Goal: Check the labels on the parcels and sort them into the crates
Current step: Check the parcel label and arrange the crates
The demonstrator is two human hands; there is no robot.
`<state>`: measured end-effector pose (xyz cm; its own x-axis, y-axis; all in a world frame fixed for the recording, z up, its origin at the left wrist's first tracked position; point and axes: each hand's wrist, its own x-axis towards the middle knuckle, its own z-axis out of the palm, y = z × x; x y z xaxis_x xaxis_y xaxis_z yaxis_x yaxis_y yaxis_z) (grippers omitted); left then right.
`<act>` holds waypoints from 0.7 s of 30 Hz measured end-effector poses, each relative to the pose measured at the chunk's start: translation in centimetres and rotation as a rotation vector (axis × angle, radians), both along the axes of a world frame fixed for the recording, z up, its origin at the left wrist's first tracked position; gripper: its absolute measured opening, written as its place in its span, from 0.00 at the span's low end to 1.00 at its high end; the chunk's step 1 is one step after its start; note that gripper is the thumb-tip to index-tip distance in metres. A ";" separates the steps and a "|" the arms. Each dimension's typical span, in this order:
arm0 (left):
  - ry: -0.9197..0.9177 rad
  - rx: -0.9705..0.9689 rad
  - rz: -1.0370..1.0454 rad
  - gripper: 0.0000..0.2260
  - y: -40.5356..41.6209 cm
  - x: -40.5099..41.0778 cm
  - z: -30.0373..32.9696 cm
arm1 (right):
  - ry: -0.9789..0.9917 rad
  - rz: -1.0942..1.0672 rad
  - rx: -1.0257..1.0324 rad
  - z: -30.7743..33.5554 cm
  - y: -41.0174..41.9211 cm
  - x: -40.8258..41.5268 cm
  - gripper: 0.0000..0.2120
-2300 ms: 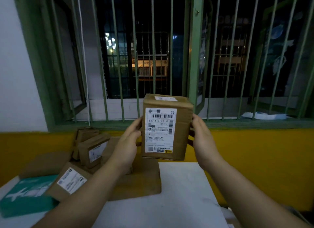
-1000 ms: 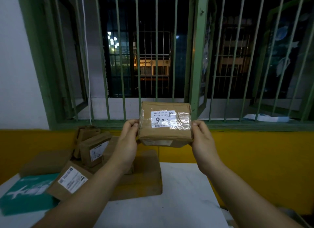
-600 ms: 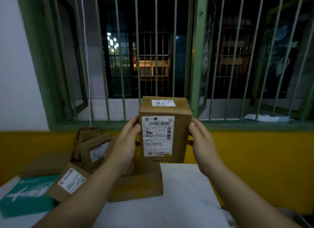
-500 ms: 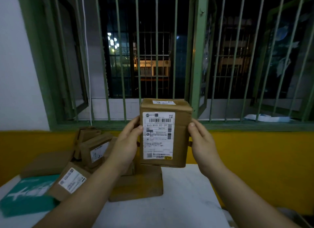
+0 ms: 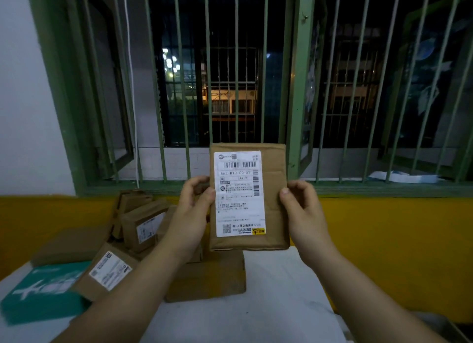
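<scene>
Fingers (image 5: 286, 193) grip parcel (image 5: 275, 202), label (image 5: 239, 193) reading "863 H10 00 59"

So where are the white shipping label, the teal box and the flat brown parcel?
white shipping label (image 5: 239, 194): head view, label's middle
teal box (image 5: 43, 294): head view, top face
flat brown parcel (image 5: 204, 283): head view, top face
</scene>
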<state>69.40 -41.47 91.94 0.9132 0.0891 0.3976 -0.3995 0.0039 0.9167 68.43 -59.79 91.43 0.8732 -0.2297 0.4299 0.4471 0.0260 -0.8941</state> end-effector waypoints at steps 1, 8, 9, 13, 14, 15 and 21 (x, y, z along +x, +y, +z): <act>0.007 0.006 0.017 0.04 0.0 0.0 -0.1 | 0.004 0.012 -0.012 -0.1 0.0 0.0 0.04; 0.117 -0.004 -0.055 0.10 0.3 0.4 -0.2 | 0.098 0.109 0.033 -0.3 -0.3 0.0 0.09; 0.125 -0.002 -0.074 0.12 0.5 0.5 -0.4 | 0.111 0.112 0.027 -0.3 -0.3 0.0 0.11; 0.144 -0.077 -0.142 0.15 0.5 0.4 -0.5 | 0.116 0.100 -0.039 -0.4 -0.2 -0.2 0.17; 0.139 -0.079 -0.127 0.15 0.5 0.4 -0.5 | 0.111 0.099 -0.046 -0.3 -0.2 -0.3 0.17; 0.128 -0.062 -0.123 0.14 0.5 0.5 -0.4 | 0.105 0.098 -0.049 -0.3 -0.2 -0.3 0.17; 0.083 0.047 -0.097 0.12 0.2 -0.1 0.0 | 0.111 0.080 -0.105 -0.4 -0.2 0.0 0.21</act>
